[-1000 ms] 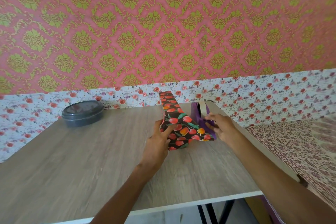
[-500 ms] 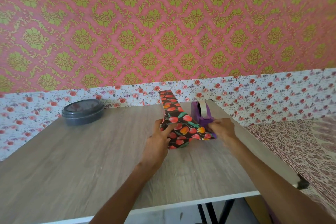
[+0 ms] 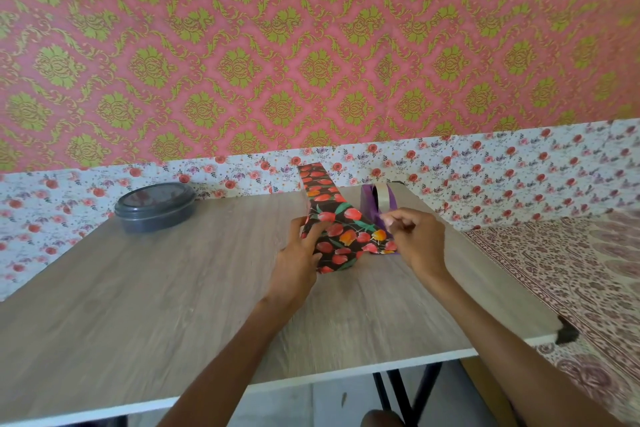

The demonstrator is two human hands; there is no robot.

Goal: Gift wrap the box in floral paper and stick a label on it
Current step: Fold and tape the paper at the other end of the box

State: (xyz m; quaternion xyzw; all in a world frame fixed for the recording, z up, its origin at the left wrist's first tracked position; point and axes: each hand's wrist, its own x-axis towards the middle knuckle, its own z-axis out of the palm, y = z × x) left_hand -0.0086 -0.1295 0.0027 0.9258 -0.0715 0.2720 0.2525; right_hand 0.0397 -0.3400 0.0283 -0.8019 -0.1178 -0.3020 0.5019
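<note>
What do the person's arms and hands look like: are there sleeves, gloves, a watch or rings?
The left forearm and the right forearm are bare to the picture's edge; no sleeve shows. The left hand and the right hand are ungloved. Neither wrist carries a watch or bracelet. I see no ring, though the fingers are slightly blurred.

A dark grey round plastic container with a lid (image 3: pixel 154 206) sits at 10 o'clock on the pale wood-grain table (image 3: pixel 138 305). Pink-and-green damask wallpaper (image 3: pixel 311 45) fills 12 o'clock above a white rose-print border (image 3: pixel 519 177). A maroon-patterned cloth (image 3: pixel 571 270) lies at 3 o'clock.
</note>
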